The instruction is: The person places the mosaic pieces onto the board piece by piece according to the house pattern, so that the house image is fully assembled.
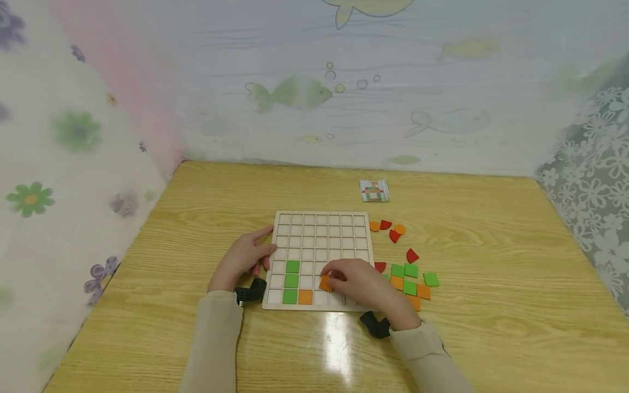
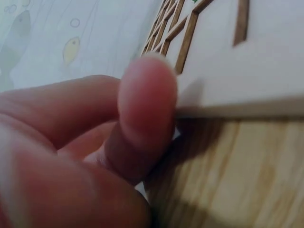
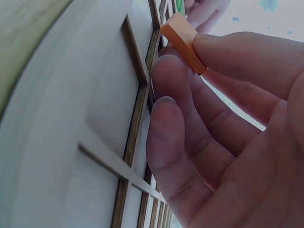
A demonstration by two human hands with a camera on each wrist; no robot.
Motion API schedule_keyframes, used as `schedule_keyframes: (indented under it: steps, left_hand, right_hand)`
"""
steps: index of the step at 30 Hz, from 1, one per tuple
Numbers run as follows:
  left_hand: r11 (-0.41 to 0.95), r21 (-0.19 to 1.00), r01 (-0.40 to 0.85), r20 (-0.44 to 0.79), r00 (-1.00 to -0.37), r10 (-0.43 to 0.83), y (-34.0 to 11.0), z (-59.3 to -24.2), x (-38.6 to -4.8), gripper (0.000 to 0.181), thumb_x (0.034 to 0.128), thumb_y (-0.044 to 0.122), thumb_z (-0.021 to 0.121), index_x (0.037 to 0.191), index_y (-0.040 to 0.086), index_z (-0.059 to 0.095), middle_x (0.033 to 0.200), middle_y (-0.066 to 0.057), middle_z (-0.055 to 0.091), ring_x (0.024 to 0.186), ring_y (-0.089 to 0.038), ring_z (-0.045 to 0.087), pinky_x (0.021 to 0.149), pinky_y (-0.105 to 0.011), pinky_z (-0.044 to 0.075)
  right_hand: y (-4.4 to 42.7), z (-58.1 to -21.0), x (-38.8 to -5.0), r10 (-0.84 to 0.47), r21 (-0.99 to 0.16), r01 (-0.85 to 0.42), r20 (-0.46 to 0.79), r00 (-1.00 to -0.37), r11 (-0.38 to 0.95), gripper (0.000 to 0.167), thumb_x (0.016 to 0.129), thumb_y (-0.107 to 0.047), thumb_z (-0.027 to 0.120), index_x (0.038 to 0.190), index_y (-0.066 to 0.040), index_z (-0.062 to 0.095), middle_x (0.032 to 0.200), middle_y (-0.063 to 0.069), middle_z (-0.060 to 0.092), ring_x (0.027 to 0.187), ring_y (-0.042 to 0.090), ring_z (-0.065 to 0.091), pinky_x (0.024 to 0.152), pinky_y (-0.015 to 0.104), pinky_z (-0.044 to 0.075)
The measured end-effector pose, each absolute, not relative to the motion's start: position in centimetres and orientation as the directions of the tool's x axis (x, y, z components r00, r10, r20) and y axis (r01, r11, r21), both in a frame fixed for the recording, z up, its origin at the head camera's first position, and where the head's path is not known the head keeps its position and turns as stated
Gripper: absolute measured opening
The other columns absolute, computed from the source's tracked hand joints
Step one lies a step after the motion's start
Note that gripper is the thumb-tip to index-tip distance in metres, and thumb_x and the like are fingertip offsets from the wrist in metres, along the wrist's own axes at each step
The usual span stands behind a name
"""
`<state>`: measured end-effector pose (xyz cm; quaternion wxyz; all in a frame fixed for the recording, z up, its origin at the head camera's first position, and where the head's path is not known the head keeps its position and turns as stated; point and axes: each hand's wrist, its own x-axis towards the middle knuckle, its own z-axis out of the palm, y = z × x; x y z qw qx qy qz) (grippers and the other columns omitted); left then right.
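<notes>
A pale wooden grid board [image 1: 296, 238] lies flat on the table. Three green square tiles [image 1: 291, 281] fill a column at its lower left, and an orange square tile [image 1: 305, 297] lies beside the bottom one. My left hand [image 1: 242, 257] rests at the board's left edge, its thumb on the rim and its index finger stretched along the side. My right hand [image 1: 357, 281] pinches another orange square tile [image 3: 183, 40] between thumb and fingers, over the lower middle of the grid. The held tile is tilted in the right wrist view. This hand hides several cells behind it.
Right of the board lie green and orange square tiles [image 1: 410, 287], red quarter-round pieces [image 1: 411, 255] and orange round pieces [image 1: 400, 230]. A small printed pattern card [image 1: 374, 190] lies behind the board. Patterned cloth [image 1: 304, 125] hangs at the back and sides.
</notes>
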<state>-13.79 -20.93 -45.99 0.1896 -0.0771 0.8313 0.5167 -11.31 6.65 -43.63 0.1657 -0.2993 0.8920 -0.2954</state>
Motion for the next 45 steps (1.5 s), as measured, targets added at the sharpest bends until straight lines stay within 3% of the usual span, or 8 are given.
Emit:
schedule_keyframes:
  steps: [7,24,34,45]
  left_hand:
    - [0.454,0.819,-0.351,-0.413,-0.910,0.042,-20.8,-45.9,-13.8,0.055,0.0864,0.030,0.058,0.136,0.035,0.034,0.059,-0.014,0.059,0.034,-0.014,0.034,0.035,-0.026,0.034]
    - [0.473,0.820,-0.322,-0.380,-0.925,0.029,-20.9,-46.2,-13.8,0.052,0.0846,0.032,0.060,0.133,0.036,0.040,0.046,-0.002,0.043,0.033,-0.013,0.031,0.034,-0.025,0.032]
    - [0.476,0.818,-0.322,-0.381,-0.924,0.030,-20.8,-46.0,-13.9,0.054,0.0844,0.031,0.060,0.134,0.033,0.039,0.047,0.000,0.042,0.032,-0.013,0.030,0.033,-0.026,0.031]
    - [0.485,0.812,-0.326,-0.382,-0.924,0.019,-20.9,-46.1,-13.9,0.055,0.0839,0.031,0.061,0.134,0.033,0.039,0.046,0.001,0.039,0.032,-0.012,0.031,0.033,-0.026,0.032]
  right_hand:
    - [6.3,-43.7,-11.3,-0.655,-0.603,-0.475,-0.107,-0.748,0.641,0.016,0.088,-0.023,0.056,0.102,-0.021,0.065,0.078,-0.016,0.056,0.071,0.003,0.050,0.066,0.023,0.043]
    - [5.5,-44.0,-11.0,-0.692,-0.564,-0.540,-0.079,-0.717,0.624,0.012,0.085,-0.021,0.061,0.094,-0.021,0.069,0.081,-0.016,0.058,0.071,0.002,0.050,0.066,0.022,0.042]
    - [5.3,-44.3,-10.8,-0.692,-0.540,-0.554,-0.074,-0.718,0.633,0.012,0.084,-0.020,0.061,0.093,-0.022,0.070,0.086,-0.013,0.054,0.072,0.004,0.048,0.065,0.021,0.040]
    - [5.2,-44.3,-10.8,-0.702,-0.555,-0.557,-0.070,-0.709,0.618,0.006,0.082,-0.020,0.064,0.086,-0.022,0.068,0.079,-0.014,0.053,0.069,0.004,0.047,0.065,0.022,0.040]
